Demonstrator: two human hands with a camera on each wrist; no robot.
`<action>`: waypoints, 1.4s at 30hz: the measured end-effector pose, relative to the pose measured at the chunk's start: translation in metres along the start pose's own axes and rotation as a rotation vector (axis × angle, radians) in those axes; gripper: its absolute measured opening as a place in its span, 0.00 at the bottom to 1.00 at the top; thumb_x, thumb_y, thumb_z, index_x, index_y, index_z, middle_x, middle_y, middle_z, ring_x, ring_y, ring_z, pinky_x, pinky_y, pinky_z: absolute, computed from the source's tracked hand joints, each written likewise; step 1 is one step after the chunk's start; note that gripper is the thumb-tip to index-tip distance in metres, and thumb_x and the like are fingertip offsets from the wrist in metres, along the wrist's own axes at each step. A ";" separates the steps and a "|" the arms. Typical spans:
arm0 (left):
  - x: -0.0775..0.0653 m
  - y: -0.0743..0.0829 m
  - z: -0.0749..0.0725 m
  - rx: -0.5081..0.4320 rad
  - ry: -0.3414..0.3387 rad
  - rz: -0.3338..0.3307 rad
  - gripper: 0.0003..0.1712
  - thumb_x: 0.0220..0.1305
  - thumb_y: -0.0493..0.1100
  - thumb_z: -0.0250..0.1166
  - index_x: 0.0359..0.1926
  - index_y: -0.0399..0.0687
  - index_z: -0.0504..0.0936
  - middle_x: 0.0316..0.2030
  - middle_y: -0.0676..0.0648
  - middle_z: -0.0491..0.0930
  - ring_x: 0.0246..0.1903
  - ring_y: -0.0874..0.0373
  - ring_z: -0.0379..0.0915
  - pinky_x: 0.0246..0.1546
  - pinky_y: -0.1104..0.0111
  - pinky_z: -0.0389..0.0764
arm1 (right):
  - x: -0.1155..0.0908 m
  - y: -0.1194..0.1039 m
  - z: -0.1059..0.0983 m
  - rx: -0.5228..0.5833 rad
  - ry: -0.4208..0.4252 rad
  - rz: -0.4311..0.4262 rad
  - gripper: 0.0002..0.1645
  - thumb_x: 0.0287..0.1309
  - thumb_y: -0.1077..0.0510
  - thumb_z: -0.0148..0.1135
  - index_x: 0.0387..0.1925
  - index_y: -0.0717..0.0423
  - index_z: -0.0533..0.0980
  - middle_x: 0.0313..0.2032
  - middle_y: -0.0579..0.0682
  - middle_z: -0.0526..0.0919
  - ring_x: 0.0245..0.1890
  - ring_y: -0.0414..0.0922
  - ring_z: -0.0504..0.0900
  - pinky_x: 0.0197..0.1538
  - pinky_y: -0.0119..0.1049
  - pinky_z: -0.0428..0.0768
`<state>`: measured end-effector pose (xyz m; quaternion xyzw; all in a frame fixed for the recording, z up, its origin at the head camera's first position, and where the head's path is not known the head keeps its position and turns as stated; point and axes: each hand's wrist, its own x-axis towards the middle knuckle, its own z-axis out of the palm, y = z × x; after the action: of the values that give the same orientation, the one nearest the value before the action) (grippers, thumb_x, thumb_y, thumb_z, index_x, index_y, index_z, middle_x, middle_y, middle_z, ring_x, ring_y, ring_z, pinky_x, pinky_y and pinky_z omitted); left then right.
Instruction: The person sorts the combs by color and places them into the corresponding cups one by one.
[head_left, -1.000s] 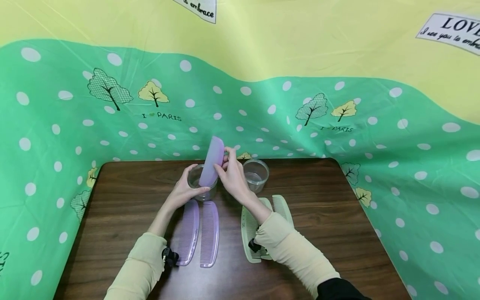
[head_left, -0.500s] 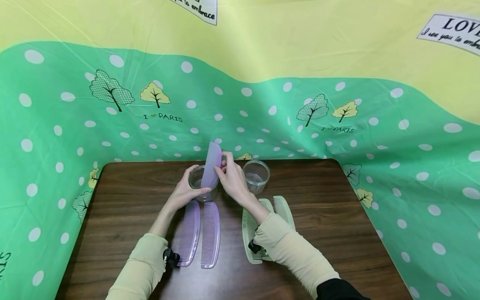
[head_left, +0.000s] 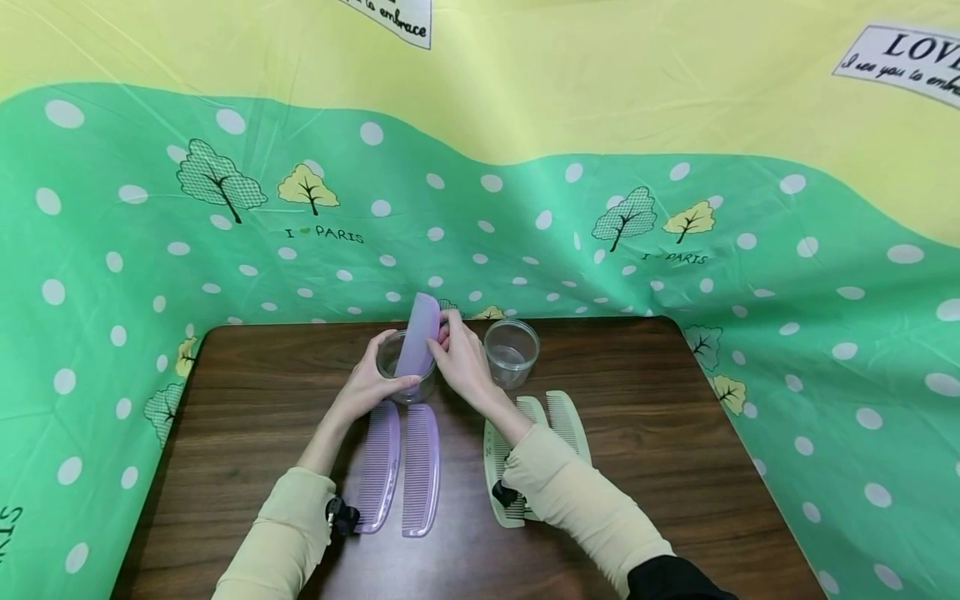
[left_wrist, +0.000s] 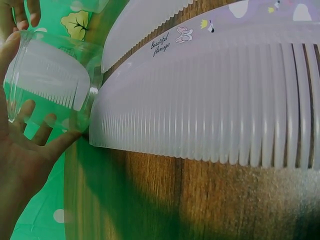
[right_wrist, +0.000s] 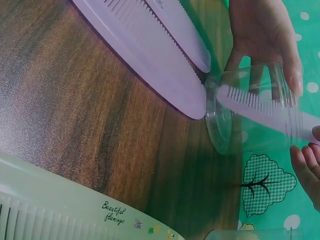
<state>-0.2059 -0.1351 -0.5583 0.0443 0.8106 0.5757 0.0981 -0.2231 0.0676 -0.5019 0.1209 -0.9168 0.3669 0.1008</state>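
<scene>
My left hand [head_left: 369, 382] grips a clear round jar [right_wrist: 222, 136] at the back of the table, thumb on one side and fingers round the other. In my right hand [head_left: 463, 360], thumb and fingers pinch a purple comb [head_left: 422, 325] near its upper part. The comb stands tilted, its lower end inside the jar, as seen through the clear wall in both wrist views. Two more purple combs, a left one [head_left: 380, 467] and a right one [head_left: 421, 471], lie side by side in front of the jar.
A second clear jar [head_left: 512, 357] stands right of my right hand. Green combs [head_left: 497, 467] lie in front of it, partly hidden under my right forearm. A green and yellow printed cloth [head_left: 525, 200] hangs behind the brown wooden table [head_left: 645, 400].
My right hand has lowered the purple comb deeper into the jar and a little to the left. The left hand keeps its hold, and the other combs lie still.
</scene>
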 end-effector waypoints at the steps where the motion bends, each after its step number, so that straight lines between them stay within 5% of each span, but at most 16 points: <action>1: 0.000 0.000 0.000 -0.006 0.000 0.002 0.57 0.57 0.55 0.78 0.79 0.68 0.51 0.81 0.44 0.53 0.74 0.38 0.61 0.72 0.40 0.61 | 0.000 0.001 0.001 -0.002 -0.004 0.008 0.21 0.66 0.56 0.67 0.57 0.48 0.71 0.35 0.45 0.82 0.32 0.39 0.81 0.36 0.34 0.79; 13: -0.002 0.002 0.000 0.007 0.004 0.029 0.56 0.57 0.58 0.78 0.78 0.70 0.53 0.80 0.46 0.55 0.72 0.41 0.65 0.71 0.41 0.64 | -0.002 0.008 0.006 -0.011 0.002 0.030 0.21 0.67 0.55 0.67 0.60 0.48 0.78 0.35 0.44 0.83 0.33 0.39 0.79 0.37 0.32 0.77; 42: -0.003 0.003 0.000 0.017 0.006 0.027 0.57 0.56 0.59 0.78 0.79 0.67 0.53 0.80 0.45 0.56 0.76 0.43 0.58 0.73 0.41 0.61 | -0.018 -0.002 -0.011 0.044 0.027 0.035 0.29 0.68 0.56 0.65 0.68 0.46 0.72 0.39 0.45 0.83 0.35 0.39 0.80 0.39 0.33 0.79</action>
<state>-0.2035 -0.1350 -0.5554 0.0545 0.8150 0.5702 0.0874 -0.2044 0.0769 -0.4979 0.1018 -0.9091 0.3904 0.1042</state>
